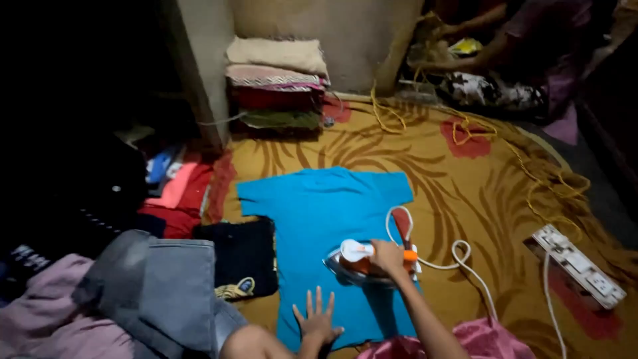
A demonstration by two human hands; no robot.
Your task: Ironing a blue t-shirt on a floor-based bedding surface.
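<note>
A bright blue T-shirt (319,213) lies spread flat on a yellow patterned blanket (478,193) on the floor. My right hand (387,254) grips the handle of a white and orange clothes iron (362,260), which rests on the shirt's lower right part. My left hand (318,318) lies flat on the shirt's lower hem, fingers spread, just in front of the iron. A white cord (458,256) loops from the iron across the blanket to the right.
A white power strip (577,264) lies at the right with a yellow cable (531,173) trailing past it. Folded cloths (278,83) are stacked at the back wall. Grey jeans (159,286), a dark garment (242,256) and mixed clothes lie left. Another person (505,46) sits at the far right.
</note>
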